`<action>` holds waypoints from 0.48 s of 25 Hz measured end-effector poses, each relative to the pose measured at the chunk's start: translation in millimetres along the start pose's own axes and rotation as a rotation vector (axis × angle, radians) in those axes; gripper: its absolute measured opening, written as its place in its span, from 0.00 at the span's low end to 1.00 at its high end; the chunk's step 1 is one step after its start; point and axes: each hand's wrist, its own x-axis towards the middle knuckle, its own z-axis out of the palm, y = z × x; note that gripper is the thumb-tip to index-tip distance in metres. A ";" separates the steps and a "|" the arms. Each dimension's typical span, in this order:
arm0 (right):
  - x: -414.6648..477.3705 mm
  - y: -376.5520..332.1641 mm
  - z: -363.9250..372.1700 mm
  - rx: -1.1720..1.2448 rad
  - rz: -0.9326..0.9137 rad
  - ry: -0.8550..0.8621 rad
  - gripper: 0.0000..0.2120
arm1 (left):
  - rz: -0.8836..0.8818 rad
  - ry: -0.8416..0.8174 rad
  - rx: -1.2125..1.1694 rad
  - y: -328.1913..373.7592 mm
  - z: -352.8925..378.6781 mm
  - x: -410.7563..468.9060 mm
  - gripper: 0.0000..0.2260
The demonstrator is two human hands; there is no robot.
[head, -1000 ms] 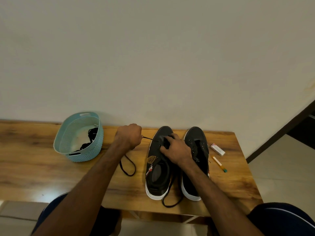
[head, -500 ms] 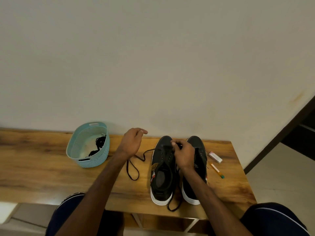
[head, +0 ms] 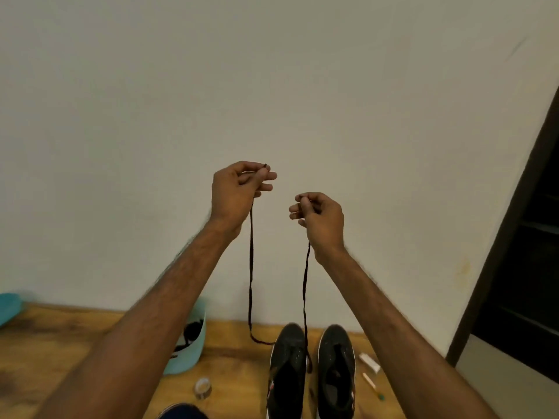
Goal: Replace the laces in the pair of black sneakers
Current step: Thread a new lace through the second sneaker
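Two black sneakers stand side by side on the wooden table [head: 54, 352], toes toward the wall: the left sneaker [head: 289, 364] and the right sneaker [head: 337, 367]. A black lace [head: 250, 267] runs through the front of the left sneaker, and both of its ends are lifted high above the table. My left hand [head: 239, 189] pinches one end between thumb and fingertips. My right hand [head: 320, 216] pinches the other end, slightly lower. The two strands hang down almost straight to the shoe.
A light blue basket [head: 193, 349] with dark laces in it stands left of the sneakers, partly hidden by my left forearm. A small roll of tape [head: 202, 387] lies before it. A white tube [head: 369, 361] and a thin stick [head: 372, 385] lie right of the shoes. A dark doorway is at right.
Both hands have risen from the left sneaker's toe to well above the table, drawing the two lace ends up taut. The camera has tilted up toward the wall.
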 end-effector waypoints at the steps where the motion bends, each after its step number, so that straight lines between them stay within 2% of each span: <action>1: 9.4 -24.8 3.4 -0.019 -0.034 -0.004 0.08 | 0.004 0.011 -0.010 18.2 1.9 8.8 0.06; 6: 43.0 -124.1 9.0 -0.026 -0.149 0.006 0.06 | 0.025 0.067 -0.015 84.8 14.4 44.5 0.06; 9: 53.6 -153.5 7.5 -0.051 -0.202 0.018 0.06 | 0.037 0.022 0.075 102.8 19.0 52.0 0.07; 12: 57.0 -159.8 1.3 -0.081 -0.181 0.026 0.05 | 0.031 0.025 0.116 103.5 19.8 50.5 0.08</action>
